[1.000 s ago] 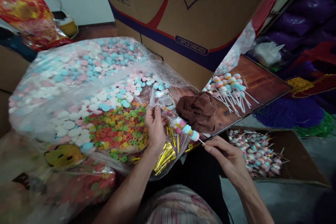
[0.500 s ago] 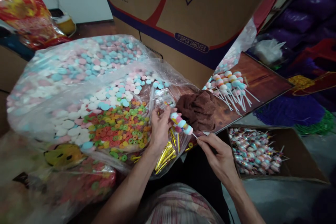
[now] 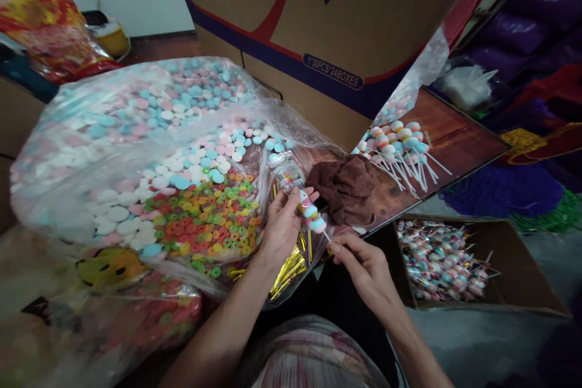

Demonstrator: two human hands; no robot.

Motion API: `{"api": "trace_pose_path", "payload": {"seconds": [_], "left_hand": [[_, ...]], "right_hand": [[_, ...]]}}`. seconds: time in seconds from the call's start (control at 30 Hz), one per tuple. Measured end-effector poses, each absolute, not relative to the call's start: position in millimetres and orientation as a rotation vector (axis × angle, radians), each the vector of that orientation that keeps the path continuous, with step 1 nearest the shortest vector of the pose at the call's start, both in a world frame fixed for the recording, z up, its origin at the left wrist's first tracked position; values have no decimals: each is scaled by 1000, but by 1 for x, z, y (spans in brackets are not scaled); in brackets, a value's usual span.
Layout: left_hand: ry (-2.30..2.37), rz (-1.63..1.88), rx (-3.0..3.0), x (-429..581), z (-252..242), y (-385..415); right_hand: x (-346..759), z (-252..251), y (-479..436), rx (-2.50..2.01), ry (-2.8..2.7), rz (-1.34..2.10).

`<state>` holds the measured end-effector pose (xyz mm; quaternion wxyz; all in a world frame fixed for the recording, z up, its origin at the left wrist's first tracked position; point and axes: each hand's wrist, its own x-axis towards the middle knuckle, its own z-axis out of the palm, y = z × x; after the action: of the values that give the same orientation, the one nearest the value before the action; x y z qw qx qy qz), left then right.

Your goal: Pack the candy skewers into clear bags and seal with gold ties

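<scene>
My right hand (image 3: 361, 264) pinches the white stick of a marshmallow skewer (image 3: 313, 218) threaded with pastel pink, blue, white and yellow pieces. Around its upper end curl the fingers of my left hand (image 3: 282, 224); whether clear film covers the sweets there I cannot tell. Just beyond my left fingertips lie small clear printed bags (image 3: 286, 171). Gold twist ties (image 3: 290, 270) are heaped below my left hand. To its left, a large clear plastic bag (image 3: 150, 154) spreads out with pastel marshmallows and colourful ring-shaped gummies (image 3: 213, 218) on it.
A big cardboard carton (image 3: 291, 42) stands at the back. Bare marshmallow skewers (image 3: 404, 145) lie on the brown table (image 3: 459, 133), near a brown cloth (image 3: 343, 188). Lower right, an open box (image 3: 513, 285) holds wrapped skewers. A red-yellow packet (image 3: 40, 30) sits far left.
Both hands have drawn a little closer together. The right hand and stick have shifted left, and the skewer now points more steeply downward. The left hand has turned slightly, its palm showing more.
</scene>
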<state>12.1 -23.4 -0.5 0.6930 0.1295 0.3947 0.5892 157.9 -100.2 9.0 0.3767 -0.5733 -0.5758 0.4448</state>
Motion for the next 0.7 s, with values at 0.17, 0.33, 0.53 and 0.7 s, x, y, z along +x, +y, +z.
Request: {"api": "trace_pose_path", "payload": {"seconds": [0.17, 0.33, 0.53, 0.7], "left_hand": [[847, 1321, 256, 13, 0, -24], [809, 1345, 211, 14, -4, -24], [776, 1300, 276, 15, -9, -25], [816, 1240, 350, 14, -9, -25]], "right_hand": [[155, 7, -101, -1455, -1195, 1354], [145, 2, -105, -1421, -958, 1503], [141, 1, -99, -1387, -899, 1535], [144, 0, -94, -1447, -1432, 1012]]}}
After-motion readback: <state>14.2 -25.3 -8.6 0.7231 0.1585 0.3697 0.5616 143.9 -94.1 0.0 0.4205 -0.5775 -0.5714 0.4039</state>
